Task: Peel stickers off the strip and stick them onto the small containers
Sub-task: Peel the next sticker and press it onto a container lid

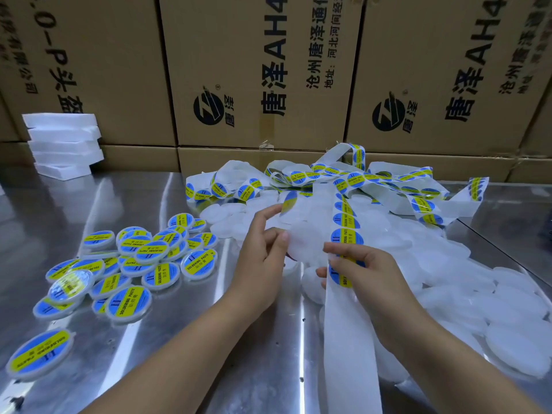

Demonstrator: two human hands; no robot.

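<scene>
My left hand holds a small white round container over the metal table. A peeled blue-and-yellow sticker hangs from its raised fingertip just above the container. My right hand pinches the white backing strip, which carries blue-and-yellow round stickers and runs back into a tangled heap. Unlabelled white containers lie heaped under and to the right of my hands. Labelled containers are scattered at the left.
The steel table reflects light. Stacked cardboard boxes form a wall behind it. A stack of white foam trays stands at the back left. One labelled container lies near the front left edge.
</scene>
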